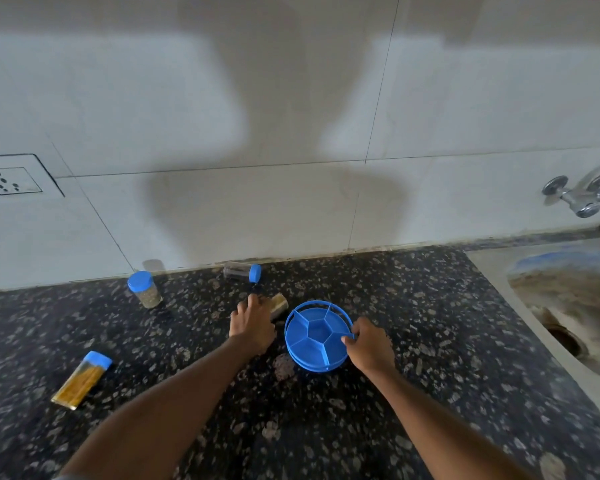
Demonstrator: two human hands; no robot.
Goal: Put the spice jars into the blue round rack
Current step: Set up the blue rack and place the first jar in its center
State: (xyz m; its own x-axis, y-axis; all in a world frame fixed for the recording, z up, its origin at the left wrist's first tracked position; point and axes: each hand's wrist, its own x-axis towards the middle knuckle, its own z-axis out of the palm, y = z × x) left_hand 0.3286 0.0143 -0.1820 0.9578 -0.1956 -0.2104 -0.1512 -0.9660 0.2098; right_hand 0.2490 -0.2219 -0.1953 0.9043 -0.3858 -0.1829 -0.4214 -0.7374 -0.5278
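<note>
The blue round rack (317,336) stands on the dark speckled counter (430,323), its compartments holding nothing. My right hand (369,344) pinches its right rim. My left hand (253,322) is closed on a spice jar (279,304) with tan contents, lying just left of the rack; its cap is hidden under the hand. A blue-capped jar (145,289) stands upright at the back left. A clear jar with a blue cap (243,271) lies on its side by the wall. A tall jar with yellow contents (82,379) lies at the front left.
A steel sink (568,306) is set into the counter at the right, with a tap (582,195) on the tiled wall above it. A wall socket (11,180) sits at the left.
</note>
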